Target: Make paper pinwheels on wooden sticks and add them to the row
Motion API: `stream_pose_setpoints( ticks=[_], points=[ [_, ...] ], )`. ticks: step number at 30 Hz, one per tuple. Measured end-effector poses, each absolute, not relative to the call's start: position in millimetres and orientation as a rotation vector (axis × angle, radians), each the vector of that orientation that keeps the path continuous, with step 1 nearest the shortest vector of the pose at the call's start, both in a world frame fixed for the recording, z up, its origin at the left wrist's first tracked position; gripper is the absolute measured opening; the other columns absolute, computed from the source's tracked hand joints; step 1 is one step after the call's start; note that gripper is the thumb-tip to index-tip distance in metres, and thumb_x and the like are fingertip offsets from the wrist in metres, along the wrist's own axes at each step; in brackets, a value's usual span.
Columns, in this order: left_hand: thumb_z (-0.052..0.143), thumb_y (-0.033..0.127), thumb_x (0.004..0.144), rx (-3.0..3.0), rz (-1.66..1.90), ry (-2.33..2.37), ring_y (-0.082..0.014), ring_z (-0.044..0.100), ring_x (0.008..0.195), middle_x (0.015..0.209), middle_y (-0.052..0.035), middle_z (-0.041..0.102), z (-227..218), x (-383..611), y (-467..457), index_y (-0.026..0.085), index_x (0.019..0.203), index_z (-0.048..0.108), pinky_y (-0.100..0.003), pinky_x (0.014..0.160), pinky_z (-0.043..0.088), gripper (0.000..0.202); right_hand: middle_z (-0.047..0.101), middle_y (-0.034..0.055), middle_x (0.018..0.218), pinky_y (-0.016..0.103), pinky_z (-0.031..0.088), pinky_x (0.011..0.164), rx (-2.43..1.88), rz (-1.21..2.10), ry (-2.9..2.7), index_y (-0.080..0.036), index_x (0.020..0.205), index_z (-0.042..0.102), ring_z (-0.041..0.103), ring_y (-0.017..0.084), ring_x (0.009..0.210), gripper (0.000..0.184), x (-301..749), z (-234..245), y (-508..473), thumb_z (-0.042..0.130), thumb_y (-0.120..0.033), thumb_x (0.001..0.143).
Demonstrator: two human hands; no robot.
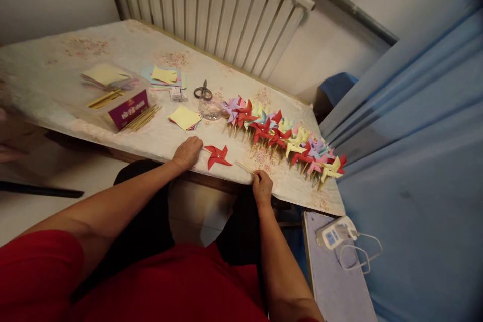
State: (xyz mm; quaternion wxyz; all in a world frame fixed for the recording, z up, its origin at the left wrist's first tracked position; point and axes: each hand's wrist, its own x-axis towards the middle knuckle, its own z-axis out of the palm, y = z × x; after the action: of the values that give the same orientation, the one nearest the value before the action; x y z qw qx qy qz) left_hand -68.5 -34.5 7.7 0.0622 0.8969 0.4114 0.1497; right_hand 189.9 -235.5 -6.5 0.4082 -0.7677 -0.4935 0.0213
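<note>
A red paper pinwheel [218,156] lies flat near the table's front edge. My left hand [187,153] rests closed just left of it, fingers touching its edge. My right hand [262,186] is at the table's edge, pinching the near end of a thin wooden stick [244,166] that points toward the pinwheel. Behind them a long row of finished pinwheels [281,136] in red, yellow, pink, purple and blue runs toward the right corner.
A pile of yellow paper squares [184,116], scissors [203,92], a small clear dish [210,109], more coloured paper [164,76], a purple box with sticks [129,108] lie on the table [75,95]. Radiator behind; blue curtain right; white device [334,233] on a stand.
</note>
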Motion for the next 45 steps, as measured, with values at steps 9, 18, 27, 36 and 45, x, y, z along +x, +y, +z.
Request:
stream_pose_setpoints(
  ticks=[9, 18, 27, 36, 45],
  points=[
    [0.050, 0.022, 0.089, 2.496, 0.542, 1.248, -0.0267, 0.052, 0.107, 0.105, -0.0138, 0.061, 16, -44, -36, 0.016, 0.096, 0.061, -0.039, 0.098, 0.043, 0.015, 0.068, 0.0073, 0.084, 0.033, 0.046, 0.082, -1.869, 0.054, -1.347, -0.020, 0.081, 0.065, 0.060, 0.021, 0.083, 0.019, 189, -5, -224, 0.047, -0.021, 0.086],
    [0.060, 0.058, 0.079, 2.090, 0.336, 1.545, -0.0316, 0.050, 0.122, 0.126, -0.0166, 0.056, 23, -25, -18, 0.014, 0.120, 0.061, -0.040, 0.105, 0.038, 0.060, 0.068, 0.0071, 0.085, 0.033, 0.046, 0.082, -1.858, 0.052, -1.383, -0.020, 0.083, 0.065, 0.060, 0.021, 0.085, 0.019, 191, -9, -209, 0.046, -0.020, 0.086],
    [0.064, 0.058, 0.075, 2.046, 0.371, 1.559, -0.0320, 0.048, 0.124, 0.127, -0.0123, 0.056, 22, -18, -23, 0.020, 0.116, 0.063, -0.042, 0.103, 0.039, 0.056, 0.067, 0.0060, 0.082, 0.032, 0.045, 0.082, -1.858, 0.079, -1.376, -0.020, 0.081, 0.065, 0.059, 0.022, 0.084, 0.019, 193, -12, -204, 0.047, -0.018, 0.084],
    [0.067, 0.043, 0.079, 2.242, 0.492, 1.414, -0.0279, 0.052, 0.117, 0.117, -0.0115, 0.060, 29, -17, -21, 0.015, 0.112, 0.064, -0.040, 0.103, 0.041, 0.044, 0.067, 0.0065, 0.083, 0.033, 0.045, 0.082, -1.839, 0.075, -1.366, -0.020, 0.081, 0.065, 0.059, 0.022, 0.085, 0.019, 192, -11, -205, 0.047, -0.019, 0.085],
    [0.070, 0.054, 0.074, 2.048, 0.235, 1.573, -0.0308, 0.059, 0.118, 0.130, -0.0176, 0.059, 30, -19, -17, 0.012, 0.126, 0.059, -0.035, 0.096, 0.046, 0.067, 0.067, 0.0063, 0.082, 0.033, 0.044, 0.081, -1.844, 0.078, -1.390, -0.020, 0.081, 0.064, 0.059, 0.022, 0.084, 0.017, 191, -11, -204, 0.047, -0.018, 0.084]
  ],
)
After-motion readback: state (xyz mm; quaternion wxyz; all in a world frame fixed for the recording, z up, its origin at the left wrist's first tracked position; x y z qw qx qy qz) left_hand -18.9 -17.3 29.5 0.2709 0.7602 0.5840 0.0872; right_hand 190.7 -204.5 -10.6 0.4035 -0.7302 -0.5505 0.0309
